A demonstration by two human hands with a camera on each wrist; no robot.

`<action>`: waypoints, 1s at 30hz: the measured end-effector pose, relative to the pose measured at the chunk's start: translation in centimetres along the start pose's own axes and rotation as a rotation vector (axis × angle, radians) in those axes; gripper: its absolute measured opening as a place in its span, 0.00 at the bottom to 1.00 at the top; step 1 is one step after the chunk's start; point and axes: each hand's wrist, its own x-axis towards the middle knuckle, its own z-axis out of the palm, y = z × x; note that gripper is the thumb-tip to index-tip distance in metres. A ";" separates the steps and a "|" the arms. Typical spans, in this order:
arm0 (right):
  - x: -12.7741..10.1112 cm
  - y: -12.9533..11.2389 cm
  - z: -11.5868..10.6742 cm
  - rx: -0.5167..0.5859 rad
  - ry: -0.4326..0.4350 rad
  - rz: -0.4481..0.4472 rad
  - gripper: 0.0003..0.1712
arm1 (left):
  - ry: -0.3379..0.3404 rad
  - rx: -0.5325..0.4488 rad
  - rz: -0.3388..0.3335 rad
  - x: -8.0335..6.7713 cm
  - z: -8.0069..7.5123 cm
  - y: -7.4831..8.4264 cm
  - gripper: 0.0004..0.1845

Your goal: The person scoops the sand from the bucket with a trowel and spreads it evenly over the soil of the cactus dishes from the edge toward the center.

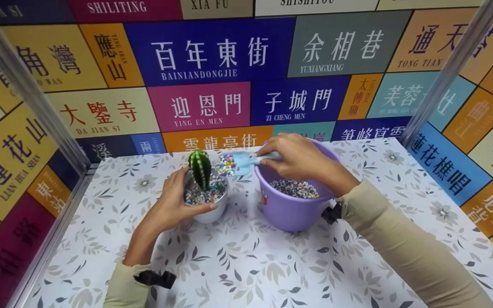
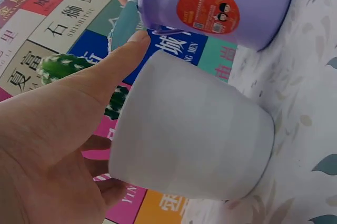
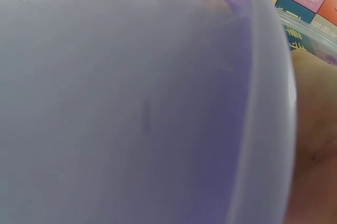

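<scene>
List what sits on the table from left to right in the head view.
Left hand → white pot with the cactus → blue scoop of pebbles → purple bucket.

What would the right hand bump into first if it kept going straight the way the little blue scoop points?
Probably the green ribbed cactus in the white pot. The right hand aims the light blue plastic scoop leftward at it, though depth is unclear.

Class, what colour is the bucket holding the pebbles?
The bucket is purple, or lilac; it shows best in the head view.
</scene>
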 end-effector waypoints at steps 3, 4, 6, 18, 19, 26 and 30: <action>0.4 -0.3 0.0 -0.013 0.004 0.001 0.16 | 0.003 -0.007 -0.005 0.2 0.3 -0.2 0.71; 0.5 -0.4 0.0 -0.019 0.007 -0.001 0.16 | 0.005 -0.010 -0.003 0.2 0.4 -0.3 0.70; 0.7 -0.6 0.0 -0.033 0.011 -0.002 0.15 | 0.010 -0.020 0.001 0.2 0.5 -0.3 0.69; 1.6 -1.6 0.3 -0.115 0.000 -0.041 0.15 | 0.023 -0.070 0.035 0.4 0.5 -0.8 0.69; 1.7 -1.6 0.4 -0.116 0.005 -0.054 0.15 | 0.021 -0.076 0.040 0.4 0.5 -0.9 0.69; 1.9 -1.5 0.6 -0.131 0.054 -0.107 0.13 | -0.009 -0.133 0.065 0.4 0.2 -1.3 0.70; 1.9 -1.6 0.7 -0.147 0.051 -0.098 0.13 | -0.022 -0.149 0.051 0.2 -0.2 -1.5 0.69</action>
